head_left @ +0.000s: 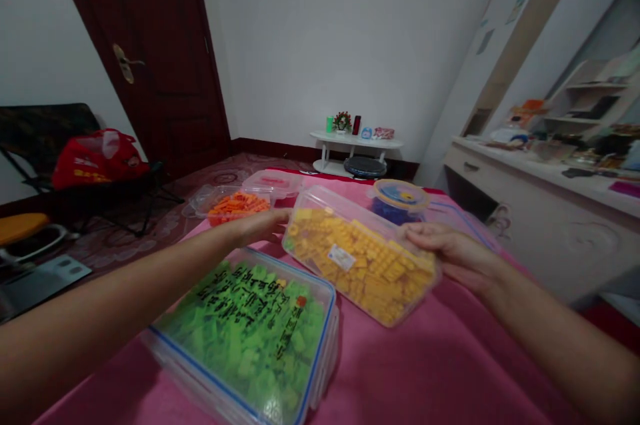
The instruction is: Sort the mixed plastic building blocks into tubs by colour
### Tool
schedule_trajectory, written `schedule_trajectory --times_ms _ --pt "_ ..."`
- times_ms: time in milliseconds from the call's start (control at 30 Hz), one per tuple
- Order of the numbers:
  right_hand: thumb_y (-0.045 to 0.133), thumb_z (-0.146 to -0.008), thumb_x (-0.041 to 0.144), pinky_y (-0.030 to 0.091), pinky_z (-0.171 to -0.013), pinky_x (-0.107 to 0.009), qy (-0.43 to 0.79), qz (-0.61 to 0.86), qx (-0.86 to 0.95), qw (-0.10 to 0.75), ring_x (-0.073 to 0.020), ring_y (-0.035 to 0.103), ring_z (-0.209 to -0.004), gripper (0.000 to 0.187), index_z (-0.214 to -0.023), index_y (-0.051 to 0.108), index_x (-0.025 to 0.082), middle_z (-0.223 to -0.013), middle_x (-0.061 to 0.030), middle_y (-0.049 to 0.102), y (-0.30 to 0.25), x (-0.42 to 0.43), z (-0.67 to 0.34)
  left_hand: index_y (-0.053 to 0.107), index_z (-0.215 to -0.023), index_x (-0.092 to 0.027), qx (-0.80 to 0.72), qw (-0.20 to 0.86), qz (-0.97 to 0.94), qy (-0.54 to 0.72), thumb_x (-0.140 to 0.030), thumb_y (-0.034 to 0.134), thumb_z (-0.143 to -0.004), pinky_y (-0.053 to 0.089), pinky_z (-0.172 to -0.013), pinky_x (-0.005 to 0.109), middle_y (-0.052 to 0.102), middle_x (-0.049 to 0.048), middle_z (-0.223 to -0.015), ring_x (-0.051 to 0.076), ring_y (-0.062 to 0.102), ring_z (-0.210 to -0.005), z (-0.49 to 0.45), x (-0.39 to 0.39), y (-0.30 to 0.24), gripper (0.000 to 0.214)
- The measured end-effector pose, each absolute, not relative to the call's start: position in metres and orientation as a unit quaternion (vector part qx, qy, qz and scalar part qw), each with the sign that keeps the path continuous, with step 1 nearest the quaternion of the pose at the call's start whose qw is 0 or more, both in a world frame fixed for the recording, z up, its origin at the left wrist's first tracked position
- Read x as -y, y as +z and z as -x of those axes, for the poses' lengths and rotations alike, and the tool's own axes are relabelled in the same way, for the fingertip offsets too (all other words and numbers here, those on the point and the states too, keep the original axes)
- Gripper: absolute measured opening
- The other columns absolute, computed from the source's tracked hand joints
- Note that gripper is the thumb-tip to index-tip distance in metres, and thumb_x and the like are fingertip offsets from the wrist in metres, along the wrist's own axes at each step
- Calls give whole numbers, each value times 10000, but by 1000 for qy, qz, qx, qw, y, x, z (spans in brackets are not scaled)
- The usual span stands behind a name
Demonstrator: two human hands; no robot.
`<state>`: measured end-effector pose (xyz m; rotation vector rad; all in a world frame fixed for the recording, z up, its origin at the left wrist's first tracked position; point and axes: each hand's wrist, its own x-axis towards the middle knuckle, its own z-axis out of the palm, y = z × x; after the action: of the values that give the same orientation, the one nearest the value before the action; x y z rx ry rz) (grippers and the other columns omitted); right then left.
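A clear plastic box of yellow building bricks (360, 265) is tilted above the pink cloth, its small white label facing me. My right hand (440, 248) grips its right end, thumb on top and fingers underneath. At the opposite end, my left hand (265, 226) is closed around the left edge, with its fingertips partly hidden. Nearest to me lies a lidded box of green bricks (245, 338), with dark handwriting on the lid and a blue seal around it. Behind my left hand, an open clear box holds orange pieces (239, 206).
A round tub of dark blue pieces (397, 201) with a yellow-rimmed lid stands at the back right of the pink-covered table (390, 378). A clear lid or tray (273, 181) lies at the back. Beyond are a white stand (360, 140) and a cluttered counter (530, 158).
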<state>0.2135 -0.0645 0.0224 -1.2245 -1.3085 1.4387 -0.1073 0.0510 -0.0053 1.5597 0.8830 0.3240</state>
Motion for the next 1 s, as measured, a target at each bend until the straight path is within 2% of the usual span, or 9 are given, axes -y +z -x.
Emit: schedule_trajectory --times_ms 100,233,333,400,500,567,767,867,1000 --pt "538 -779 196 504 -782 -312 667 484 390 411 -173 666 -711 125 -830 621 118 -732 -69 690 11 38 -225 545 -1200 -179 -400 646 -639 125 -660 436 -760 425 -918 363 568 115 -1262 251 537 -1107 103 -58 -13 660" --pt "431 -836 151 475 -891 -338 722 483 280 407 -189 682 -812 258 -1014 601 72 -833 -106 713 -10 15 -228 559 -1167 -166 -413 661 -607 155 -732 475 -699 447 -883 346 604 131 -1194 252 555 -1072 106 -62 -25 739" --pt "378 -852 141 470 -906 -343 731 479 254 414 -196 678 -871 345 -1132 552 40 -915 -131 712 -29 12 -221 604 -1060 -138 -423 657 -603 157 -731 501 -684 479 -791 321 653 131 -1062 216 609 -908 108 -62 -32 709" --pt "390 -872 202 477 -896 -344 715 482 277 423 -207 672 -904 363 -1157 549 45 -956 -139 707 -37 16 -215 620 -980 -119 -437 646 -607 151 -718 532 -670 489 -706 304 677 118 -929 180 621 -744 109 -61 -35 681" --pt "513 -843 420 508 -832 -342 663 511 349 422 -234 674 -889 427 -1103 609 95 -952 -137 712 -36 29 -208 620 -906 -102 -475 602 -627 138 -708 535 -671 459 -552 265 673 100 -752 155 600 -564 108 -56 -33 656" --pt "602 -770 495 521 -791 -338 631 520 400 413 -244 680 -855 476 -1055 646 116 -941 -138 715 -28 40 -205 618 -862 -92 -476 571 -650 159 -705 489 -705 444 -510 252 663 102 -707 160 601 -540 107 -50 -27 646" --pt "663 -717 476 510 -789 -347 564 530 468 426 -249 685 -798 442 -924 699 87 -921 -154 717 -9 50 -200 595 -823 -103 -474 496 -676 269 -651 472 -747 493 -539 270 614 68 -725 164 601 -583 104 -37 -3 567" --pt "678 -699 447 512 -775 -339 548 553 454 433 -253 686 -790 402 -860 703 80 -890 -156 721 -12 46 -203 593 -839 -108 -489 475 -683 262 -665 474 -736 488 -510 262 597 65 -718 172 604 -582 103 -33 0 579" --pt "675 -699 371 517 -773 -344 586 548 388 453 -249 690 -765 334 -872 699 86 -859 -146 727 -19 44 -210 611 -818 -98 -457 498 -698 237 -694 429 -747 496 -525 282 616 90 -704 182 604 -570 102 -27 4 627"
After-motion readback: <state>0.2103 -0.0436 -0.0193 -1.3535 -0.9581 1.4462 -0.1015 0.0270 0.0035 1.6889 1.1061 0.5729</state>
